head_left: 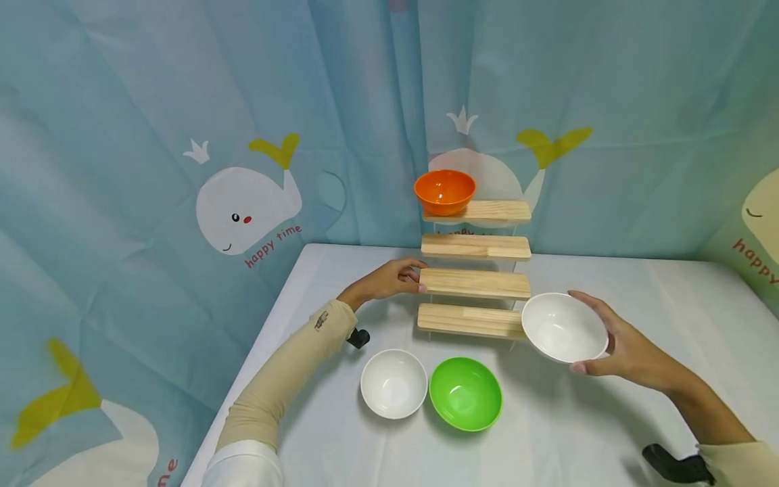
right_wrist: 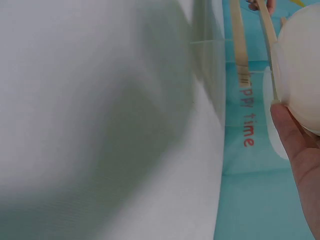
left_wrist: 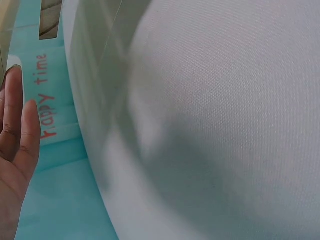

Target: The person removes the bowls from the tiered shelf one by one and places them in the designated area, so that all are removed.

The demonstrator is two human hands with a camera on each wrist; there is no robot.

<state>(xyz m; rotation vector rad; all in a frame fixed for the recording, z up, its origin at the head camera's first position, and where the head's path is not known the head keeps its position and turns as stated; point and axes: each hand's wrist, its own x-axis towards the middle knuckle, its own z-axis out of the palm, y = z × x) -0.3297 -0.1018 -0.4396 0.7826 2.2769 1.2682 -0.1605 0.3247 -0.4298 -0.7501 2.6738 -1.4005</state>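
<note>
My right hand (head_left: 627,348) grips a white bowl (head_left: 562,327) by its right side, thumb near the front and fingers at the back. The bowl is held above the table beside the right end of the lowest plank; its pale underside (right_wrist: 302,70) shows in the right wrist view. With its thumb and fingers, my left hand (head_left: 389,279) holds the left end of a plank on a tiered wooden display stand (head_left: 475,283). Fingers (left_wrist: 14,115) of that hand appear at the left wrist view's edge. An orange bowl (head_left: 445,193) sits on the top plank's left end.
Another white bowl (head_left: 394,384) and a green bowl (head_left: 465,394) stand side by side in front of the stand. A white cloth covers the table (head_left: 645,284). Behind it hangs a blue curtain (head_left: 365,122) printed with whales.
</note>
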